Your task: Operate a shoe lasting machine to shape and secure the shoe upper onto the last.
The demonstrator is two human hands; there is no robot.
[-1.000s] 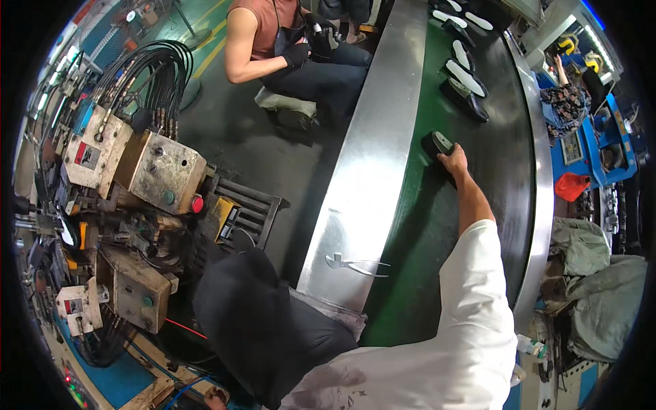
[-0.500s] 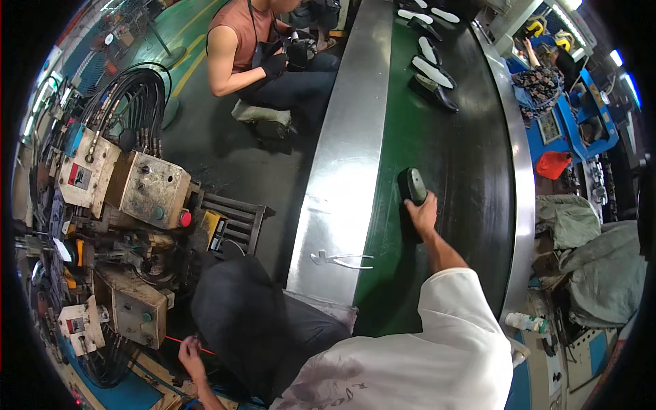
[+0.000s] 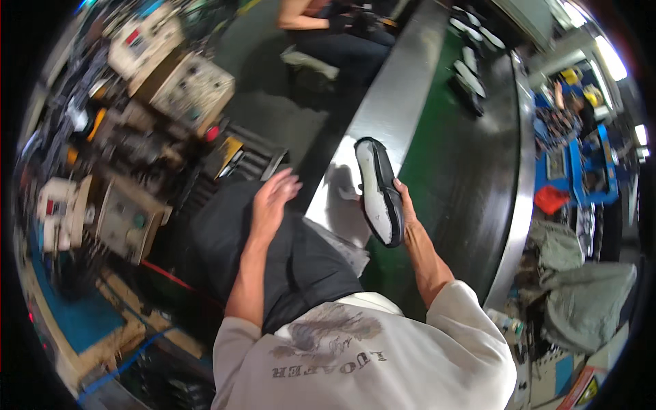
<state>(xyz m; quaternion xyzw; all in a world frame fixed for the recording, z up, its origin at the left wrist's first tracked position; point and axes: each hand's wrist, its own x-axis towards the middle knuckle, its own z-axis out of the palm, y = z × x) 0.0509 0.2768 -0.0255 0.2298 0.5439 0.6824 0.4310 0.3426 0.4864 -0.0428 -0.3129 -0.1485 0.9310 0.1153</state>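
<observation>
My right hand grips a black shoe upper by its side, above the metal ledge and the edge of the green belt. Its pale insole side, rimmed by folded black material, faces up. My left hand is raised over my lap, to the left of the shoe, with fingers stretched out and slightly blurred. Nothing shows in it. The fingers of my right hand behind the shoe are hidden.
A belt with a shiny metal ledge runs away from me. Several pale-bottomed shoes lie at its far end. Machine control boxes stand on the left. A seated person works beyond the ledge; another sits far right.
My right hand has lifted the shoe off the belt and brought it closer, its pale underside now showing. My left hand has come up from beside the red line at lower left. The view has shifted.
</observation>
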